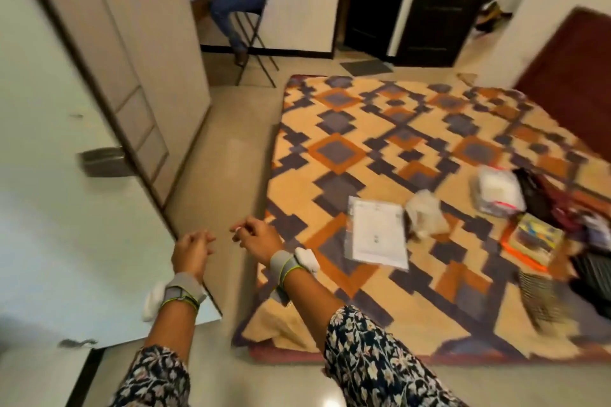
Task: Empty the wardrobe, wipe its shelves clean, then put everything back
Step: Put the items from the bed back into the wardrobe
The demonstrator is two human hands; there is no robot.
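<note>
- The left hand (193, 248) is held out low over the floor (215, 149) with its fingers loosely curled and nothing visible in them.
- The right hand (256, 236) hangs just right of it, not touching it. Its fingers are curled in with a pale spot at the tips, and the blur hides whether it pinches anything.
- Each wrist carries a grey band with a white unit, the left band (180, 291) and the right band (284, 263), above floral sleeves (373, 357).
- Just left of the left hand stands a pale wardrobe door (49, 192), swung out, with a dark handle (102, 162).
- Beyond it, farther left, is the beige wardrobe (148, 43) with its panelled fronts.
- To the right of the hands a mattress (363, 129) lies on the floor under a cover patterned in orange, cream and blue-grey.
- On its near right part lie a sheet in a clear sleeve (377, 235), a clear bag (426, 213) just beside it, a clear pouch (499, 192) farther right, a colourful book (534, 238) and dark clothes (542, 195) at the right edge.
- Far off, a person (244, 0) sits on a folding chair (254, 43), and dark doors (429, 3) stand to the right of them.
</note>
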